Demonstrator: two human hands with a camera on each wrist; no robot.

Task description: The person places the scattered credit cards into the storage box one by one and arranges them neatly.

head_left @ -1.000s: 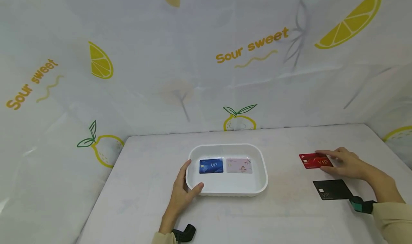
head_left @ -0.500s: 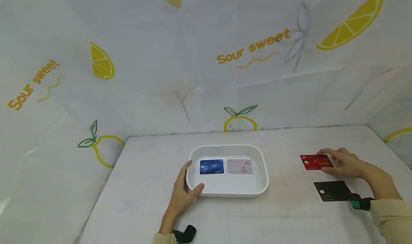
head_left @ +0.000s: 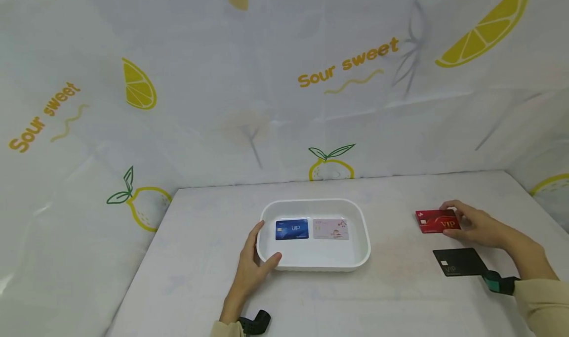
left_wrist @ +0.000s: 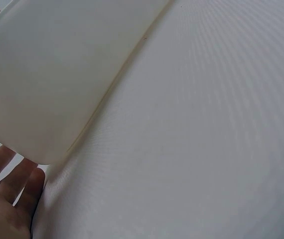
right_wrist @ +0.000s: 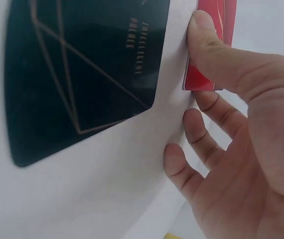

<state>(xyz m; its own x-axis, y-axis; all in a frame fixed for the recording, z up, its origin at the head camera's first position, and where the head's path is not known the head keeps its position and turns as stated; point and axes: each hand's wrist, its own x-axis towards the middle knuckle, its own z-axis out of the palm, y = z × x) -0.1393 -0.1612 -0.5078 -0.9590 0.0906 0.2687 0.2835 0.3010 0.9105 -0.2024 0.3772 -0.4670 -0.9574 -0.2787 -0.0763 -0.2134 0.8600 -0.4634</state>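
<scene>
My left hand holds the near left corner of a white plastic tray, thumb at the front rim and fingers along the left end. In the left wrist view, fingers touch the wall of the tray. A blue VIP card and a pink VIP card lie side by side inside it. Farther right, my right hand pinches the right part of a red VIP card between thumb and fingers. In the right wrist view, the thumb lies over the red card.
A black VIP card lies on the white tabletop, nearer than the red one and beside the right wristband. A white printed sheet stands behind the table.
The right index finger has bent more at the red card's far edge, and the card has turned slightly. The left hand, tray and other cards keep their places.
</scene>
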